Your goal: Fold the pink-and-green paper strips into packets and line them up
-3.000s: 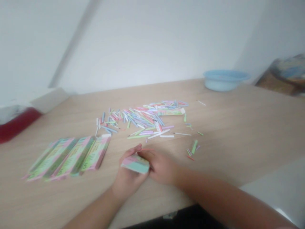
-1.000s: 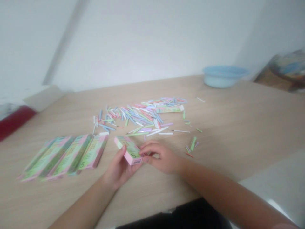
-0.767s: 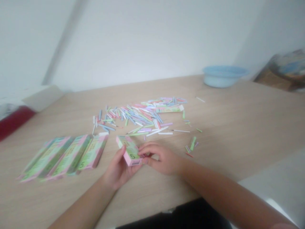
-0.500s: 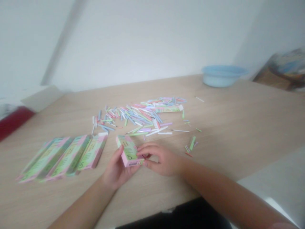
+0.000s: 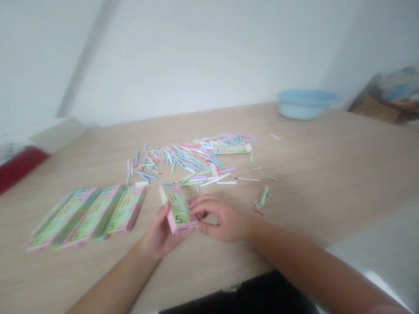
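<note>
A slim pink-and-green cardboard box [image 5: 178, 207] marked with a 5 is tilted up in my left hand [image 5: 160, 233]. The left thumb presses its long edge and the fingers go underneath. My right hand [image 5: 221, 218] pinches the box's near right corner between thumb and fingertips, hiding that corner. Beyond the hands spreads a loose heap of pastel pen-like sticks [image 5: 193, 159]. Several similar boxes [image 5: 126, 209] lie side by side to the left of my left hand.
Another box [image 5: 232, 149] lies among the sticks. A few green and red pieces [image 5: 264, 196] are scattered right of my hands. At the back right stands a light blue basin [image 5: 304, 107]; a dark red object [image 5: 22, 165] is at the left edge.
The box's near end has tipped slightly lower, and the right fingers have shifted a little at its corner. Everything else stays where it was.
</note>
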